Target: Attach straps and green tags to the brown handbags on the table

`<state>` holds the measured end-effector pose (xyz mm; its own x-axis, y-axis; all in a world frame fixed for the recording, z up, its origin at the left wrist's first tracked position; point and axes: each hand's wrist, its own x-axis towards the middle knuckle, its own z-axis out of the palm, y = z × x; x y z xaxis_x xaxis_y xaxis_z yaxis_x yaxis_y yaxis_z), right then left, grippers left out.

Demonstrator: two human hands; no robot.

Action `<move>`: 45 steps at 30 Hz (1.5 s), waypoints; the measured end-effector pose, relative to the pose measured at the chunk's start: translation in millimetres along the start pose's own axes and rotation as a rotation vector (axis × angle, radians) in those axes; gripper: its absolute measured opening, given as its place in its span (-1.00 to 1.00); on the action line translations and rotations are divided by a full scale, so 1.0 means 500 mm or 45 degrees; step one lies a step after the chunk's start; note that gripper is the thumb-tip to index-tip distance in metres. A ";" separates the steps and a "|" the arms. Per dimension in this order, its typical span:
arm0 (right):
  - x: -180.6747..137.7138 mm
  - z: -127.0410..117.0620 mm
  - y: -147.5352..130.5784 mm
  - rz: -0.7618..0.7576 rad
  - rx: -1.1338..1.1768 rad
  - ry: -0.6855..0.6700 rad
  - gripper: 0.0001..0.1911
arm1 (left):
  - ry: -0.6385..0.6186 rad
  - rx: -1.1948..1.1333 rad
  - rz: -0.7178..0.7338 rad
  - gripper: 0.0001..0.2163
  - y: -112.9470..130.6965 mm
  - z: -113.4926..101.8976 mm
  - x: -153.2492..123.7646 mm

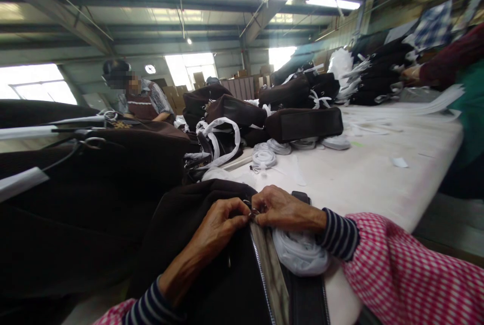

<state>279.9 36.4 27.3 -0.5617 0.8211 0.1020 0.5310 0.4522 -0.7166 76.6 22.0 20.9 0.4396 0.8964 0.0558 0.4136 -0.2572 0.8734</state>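
A dark handbag lies in front of me with its metal zipper undone, so a striped lining shows. At the far end of that zipper my left hand pinches a small metal ring between thumb and finger. Closed on the same ring from the other side is my right hand, its fingers bent. The fingertips nearly meet and hide part of the hardware. Under my right wrist sits a coiled strap in clear plastic wrap.
Large dark bags are heaped on the left. More bags and wrapped strap coils lie along the white table. A co-worker is behind the left heap; another person's sleeve reaches in at right.
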 end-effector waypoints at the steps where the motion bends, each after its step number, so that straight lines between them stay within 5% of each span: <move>1: 0.000 0.000 0.001 -0.002 0.002 -0.003 -0.95 | 0.038 0.021 0.000 -0.84 -0.001 0.002 0.000; 4: -0.001 0.000 0.002 -0.001 0.021 0.000 -0.96 | 0.175 0.079 0.013 -0.89 -0.004 0.012 0.000; 14: -0.015 0.003 0.003 -0.062 -0.013 0.122 -0.84 | 0.266 -0.107 0.116 -0.79 -0.001 0.033 -0.005; 21: -0.037 0.010 -0.007 -0.174 -0.244 0.190 -0.86 | 0.146 -0.264 0.127 -0.75 -0.006 0.029 -0.003; 34: -0.046 0.017 -0.011 -0.315 -0.562 0.130 -0.92 | 0.156 -0.089 0.306 -0.85 -0.011 0.027 0.005; 45: -0.056 0.021 -0.002 -0.430 -0.845 0.050 -0.89 | 0.287 0.079 0.217 -0.80 0.000 0.039 -0.007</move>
<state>288.6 9.3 17.9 -0.7459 0.6063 0.2760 0.6119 0.7873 -0.0756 90.6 11.9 11.2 0.3217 0.8942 0.3112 0.4003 -0.4263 0.8112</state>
